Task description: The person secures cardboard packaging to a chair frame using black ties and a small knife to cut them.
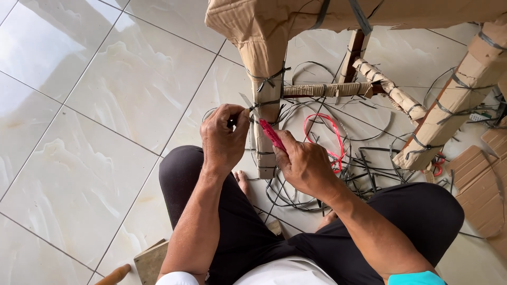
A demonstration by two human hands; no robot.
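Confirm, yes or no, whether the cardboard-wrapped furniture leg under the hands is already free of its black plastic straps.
No: black straps remain tied around the cardboard-wrapped leg.

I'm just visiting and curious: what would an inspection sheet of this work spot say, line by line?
Surface: glossy cream tiled floor; the person sits on it.
Job's things: cardboard-wrapped furniture leg bound with dark plastic strap; red-handled cutter.
Clutter: cut dark straps, red strap loop, cardboard pieces.
Hands: left hand pinches the strap at the leg; right hand grips the cutter beside the leg.
Cables: nothing seen.
Surroundings: other wrapped legs and a wrapped crossbar; wooden board near the left knee.
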